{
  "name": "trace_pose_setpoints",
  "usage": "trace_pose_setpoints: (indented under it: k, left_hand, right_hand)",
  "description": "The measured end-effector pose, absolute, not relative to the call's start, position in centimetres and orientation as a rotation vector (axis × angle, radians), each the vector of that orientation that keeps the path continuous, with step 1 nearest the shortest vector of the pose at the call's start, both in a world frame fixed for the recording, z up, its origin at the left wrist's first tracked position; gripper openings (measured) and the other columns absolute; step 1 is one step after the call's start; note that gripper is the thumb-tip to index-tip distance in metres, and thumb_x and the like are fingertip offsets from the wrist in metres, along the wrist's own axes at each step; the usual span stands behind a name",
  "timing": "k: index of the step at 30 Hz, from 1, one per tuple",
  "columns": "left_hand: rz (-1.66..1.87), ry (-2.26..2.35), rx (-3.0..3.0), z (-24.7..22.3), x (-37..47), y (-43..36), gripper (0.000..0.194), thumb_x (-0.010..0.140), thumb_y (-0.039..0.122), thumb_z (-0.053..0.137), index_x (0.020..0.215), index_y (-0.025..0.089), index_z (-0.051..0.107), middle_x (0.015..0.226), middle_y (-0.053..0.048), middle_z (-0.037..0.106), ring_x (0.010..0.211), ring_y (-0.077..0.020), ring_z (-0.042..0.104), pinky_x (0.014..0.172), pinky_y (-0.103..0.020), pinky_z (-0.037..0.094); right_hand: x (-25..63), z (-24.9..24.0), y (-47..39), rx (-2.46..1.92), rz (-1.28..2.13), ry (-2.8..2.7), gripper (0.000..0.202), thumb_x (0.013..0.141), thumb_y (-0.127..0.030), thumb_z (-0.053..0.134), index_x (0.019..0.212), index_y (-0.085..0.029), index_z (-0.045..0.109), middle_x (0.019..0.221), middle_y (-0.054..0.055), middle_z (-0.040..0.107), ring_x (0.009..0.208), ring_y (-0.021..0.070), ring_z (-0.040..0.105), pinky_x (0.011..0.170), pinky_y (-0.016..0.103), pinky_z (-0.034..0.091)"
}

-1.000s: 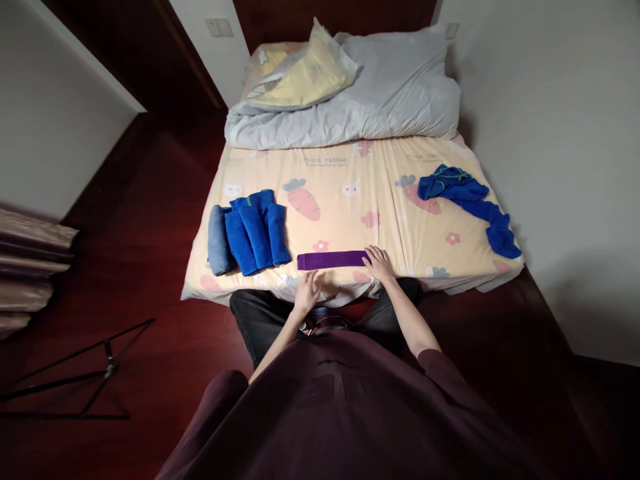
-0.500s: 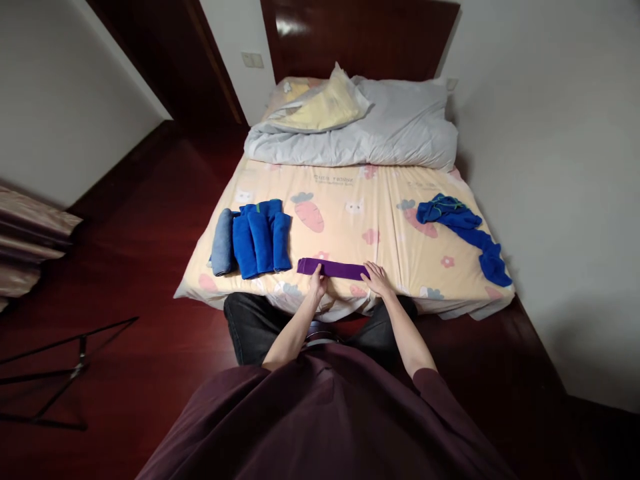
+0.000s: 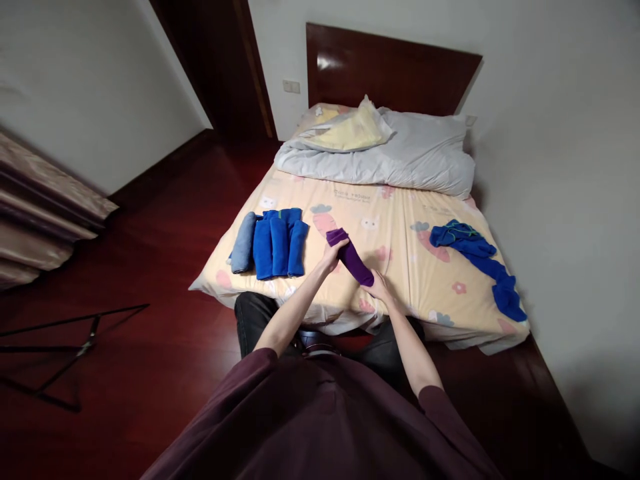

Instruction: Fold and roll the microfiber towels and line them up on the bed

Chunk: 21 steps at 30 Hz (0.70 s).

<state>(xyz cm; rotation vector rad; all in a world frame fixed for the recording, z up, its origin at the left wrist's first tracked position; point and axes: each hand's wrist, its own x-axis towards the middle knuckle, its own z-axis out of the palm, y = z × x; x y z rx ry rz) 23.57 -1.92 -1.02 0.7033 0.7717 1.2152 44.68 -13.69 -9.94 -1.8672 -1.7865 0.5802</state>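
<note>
A rolled or folded purple cloth (image 3: 355,262) is held above the bed, tilted, its far end to the left. My left hand (image 3: 334,253) grips that far end, thumb across the cloth. Around the near right end my right hand (image 3: 377,287) is closed, its fingers partly under the cloth. To the left, several blue rolled cloths (image 3: 280,247) lie side by side, with a grey-blue roll (image 3: 243,243) at their left side. A crumpled blue cloth (image 3: 473,252) with green edging lies at the right of the bed.
The bed (image 3: 400,293) has a patterned yellow sheet. A grey quilt (image 3: 425,150) is bunched by the headboard (image 3: 390,70). A black metal stand (image 3: 85,347) is on the floor at left, below a curtain (image 3: 45,213).
The purple cloth, earlier lying flat across the bed's near edge, is now lifted and tilted in both hands. The view has shifted, so the bed appears lower and farther right.
</note>
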Motion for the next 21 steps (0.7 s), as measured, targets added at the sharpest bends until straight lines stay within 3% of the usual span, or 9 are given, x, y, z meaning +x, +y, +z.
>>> trace_pose_setpoints:
  k: [3,9,13,18,21]
  left_hand:
    - [1.185,0.671,0.907,3.0,22.2,-0.6,0.049,0.065,0.029,0.093,0.108,0.016,0.074,0.112,-0.01,0.078,0.107,-0.026,0.073,0.107,-0.045,0.054]
    - [1.021,0.485,1.167,9.5,17.7,1.5,0.044,0.066,0.031,0.096,0.1,0.012,0.076,0.102,-0.014,0.08,0.101,-0.0318,0.078,0.106,-0.055,0.056]
    - [1.08,0.5,1.167,11.2,14.8,2.5,0.051,0.063,0.029,0.098,0.104,0.01,0.075,0.103,-0.014,0.081,0.096,-0.0314,0.079,0.105,-0.057,0.058]
    - [1.11,0.6,1.234,10.4,12.4,3.5,0.05,0.066,0.03,0.095,0.108,0.01,0.075,0.103,-0.013,0.081,0.095,-0.0284,0.079,0.105,-0.055,0.059]
    - [1.1,0.651,1.285,9.3,11.5,3.9,0.048,0.065,0.029,0.095,0.104,0.009,0.076,0.101,-0.014,0.081,0.098,-0.0309,0.079,0.106,-0.056,0.058]
  right_hand:
    - [41.3,-8.8,-11.7,-1.799,0.64,-1.669,0.062,0.072,-0.025,0.08,0.132,-0.018,0.067,0.129,0.015,0.075,0.118,0.0311,0.073,0.1,0.044,0.059]
    - [33.2,-6.2,-7.3,-1.7,0.788,-1.388,0.054,0.064,-0.03,0.087,0.114,-0.019,0.069,0.104,0.008,0.08,0.091,0.0258,0.076,0.083,0.04,0.064]
    - [28.1,-4.5,-4.9,-1.6,0.88,-1.253,0.053,0.069,-0.035,0.088,0.113,-0.019,0.065,0.089,0.003,0.077,0.079,0.0221,0.073,0.072,0.037,0.065]
    - [23.5,-2.6,-2.3,-1.457,0.844,-1.209,0.065,0.063,-0.041,0.096,0.116,-0.021,0.065,0.098,0.003,0.078,0.096,0.0251,0.073,0.086,0.04,0.066]
    - [21.7,-1.9,-1.2,-1.415,0.881,-1.236,0.065,0.067,-0.038,0.095,0.12,-0.017,0.064,0.111,0.008,0.079,0.101,0.0236,0.072,0.094,0.038,0.064]
